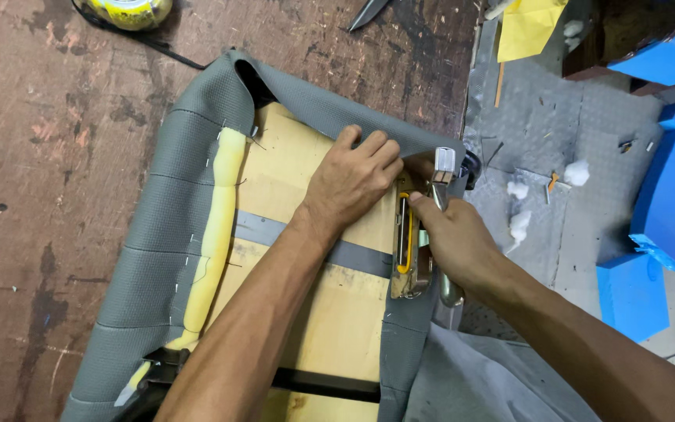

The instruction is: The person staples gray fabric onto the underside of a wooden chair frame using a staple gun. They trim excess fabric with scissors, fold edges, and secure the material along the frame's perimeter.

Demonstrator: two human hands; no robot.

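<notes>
1. Left hand (351,181), centre of frame: palm down, fingers spread flat and pressing the folded edge of grey fabric (330,105) onto the wooden seat panel (318,312). It grips nothing; it only pins the cloth down.
2. Right hand (456,242), just right of centre: closed around a metal staple gun (414,250), thumb lying along the top. The tool's nose points toward the upper part of the frame and sits at the fabric edge, just beside the left fingertips.
3. Staple gun: long body with a yellow strip along it, lying along the panel's right edge; a shiny metal part shows above the right thumb.
4. Grey fabric wraps the panel on the left, top and right. It lies under the left fingers and directly ahead of the tool's nose.
5. Yellow foam strip (214,234) runs down the left side of the panel, between wood and fabric, well apart from both hands.
6. Grey strap (263,230) crosses the panel under the left forearm.
7. Worn brown workbench (48,156) fills the left of the frame; blue foam blocks (669,195) at the right edge; white stuffing tufts (519,223) on the grey floor near the right hand.
</notes>
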